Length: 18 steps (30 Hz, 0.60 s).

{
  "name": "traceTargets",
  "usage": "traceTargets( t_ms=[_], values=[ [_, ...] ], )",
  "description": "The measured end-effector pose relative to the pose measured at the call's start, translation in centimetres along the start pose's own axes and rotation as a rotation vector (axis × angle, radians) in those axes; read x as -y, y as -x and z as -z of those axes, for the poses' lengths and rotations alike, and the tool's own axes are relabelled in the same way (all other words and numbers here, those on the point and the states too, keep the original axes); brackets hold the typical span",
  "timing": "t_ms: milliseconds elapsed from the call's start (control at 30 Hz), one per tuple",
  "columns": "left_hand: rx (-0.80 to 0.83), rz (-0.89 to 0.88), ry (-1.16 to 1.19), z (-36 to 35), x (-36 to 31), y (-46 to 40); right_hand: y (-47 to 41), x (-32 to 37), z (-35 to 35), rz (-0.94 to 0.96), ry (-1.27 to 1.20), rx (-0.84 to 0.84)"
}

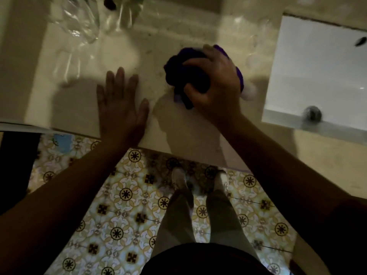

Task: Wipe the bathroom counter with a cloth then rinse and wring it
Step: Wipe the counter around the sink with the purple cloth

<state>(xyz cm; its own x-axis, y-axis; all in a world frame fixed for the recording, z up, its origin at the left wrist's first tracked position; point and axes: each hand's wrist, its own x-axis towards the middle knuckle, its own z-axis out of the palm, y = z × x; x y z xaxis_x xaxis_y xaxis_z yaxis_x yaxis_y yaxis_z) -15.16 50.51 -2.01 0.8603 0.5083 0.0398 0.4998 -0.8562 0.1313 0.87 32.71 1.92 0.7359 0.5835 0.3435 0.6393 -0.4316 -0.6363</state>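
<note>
A bunched dark purple cloth (184, 74) lies on the pale bathroom counter (162, 42), left of the sink. My right hand (214, 84) sits on top of it, fingers and thumb curled round the bundle and pressing it onto the counter. My left hand (119, 108) lies flat on the counter near its front edge, fingers straight and spread, a short gap left of the cloth.
A white rectangular sink (309, 62) with a metal drain (311, 114) is set into the counter at the right. Clear crumpled plastic (79, 20) lies at the back left of the counter. Patterned floor tiles (123, 195) and my legs show below the counter edge.
</note>
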Motion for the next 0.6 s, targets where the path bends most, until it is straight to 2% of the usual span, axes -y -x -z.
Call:
traceTargets(
  t_ms=[100, 200, 300, 467, 600],
  values=[
    [0.010, 0.009, 0.003, -0.1, 0.1, 0.1, -2.6, 0.1, -3.8, -0.019, 0.192, 0.135],
    [0.012, 0.009, 0.018, -0.1, 0.1, 0.1, -1.4, 0.2, -4.1, -0.031, 0.299, 0.218],
    [0.005, 0.019, 0.032, -0.1, 0.2, 0.0, 3.1, 0.8, -1.9, -0.048, 0.288, 0.291],
    [0.003, 0.022, 0.020, -0.2, -0.3, 0.0, 11.9, 1.6, 1.9, -0.029, 0.228, 0.290],
    [0.010, 0.014, 0.013, -0.3, -0.1, 0.0, 12.8, 0.6, 4.7, -0.061, 0.202, 0.320]
  ],
)
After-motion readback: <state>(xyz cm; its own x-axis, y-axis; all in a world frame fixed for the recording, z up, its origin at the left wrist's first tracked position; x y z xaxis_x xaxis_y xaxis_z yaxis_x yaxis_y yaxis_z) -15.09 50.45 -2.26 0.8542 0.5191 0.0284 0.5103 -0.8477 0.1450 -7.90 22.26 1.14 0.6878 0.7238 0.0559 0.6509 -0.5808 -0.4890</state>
